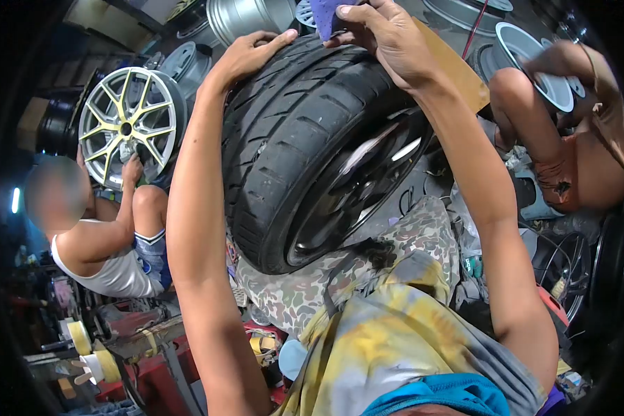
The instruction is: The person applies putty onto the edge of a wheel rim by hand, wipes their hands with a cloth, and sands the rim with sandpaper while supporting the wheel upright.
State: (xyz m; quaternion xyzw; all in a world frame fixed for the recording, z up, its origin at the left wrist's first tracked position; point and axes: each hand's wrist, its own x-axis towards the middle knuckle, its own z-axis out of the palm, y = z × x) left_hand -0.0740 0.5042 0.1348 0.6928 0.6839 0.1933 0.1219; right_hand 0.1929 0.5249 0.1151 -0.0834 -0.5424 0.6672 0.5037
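A black tire [295,132] mounted on a dark, shiny wheel rim [357,180] stands tilted in front of me, over camouflage cloth [423,239]. My left hand [249,59] lies on the top left of the tread, fingers stretched out and holding nothing. At the top of the tire, my right hand [388,41] pinches a small purple sheet [324,17] between thumb and fingers. Its upper end is cut off by the frame, and I cannot tell whether it is paper or cloth.
At left a person [107,243] holds a silver-and-yellow alloy wheel [127,128]. Another person [568,139] sits at right beside a silver rim [534,66]. More rims [249,24] stand behind the tire, and a brown board [454,66] is near my right forearm.
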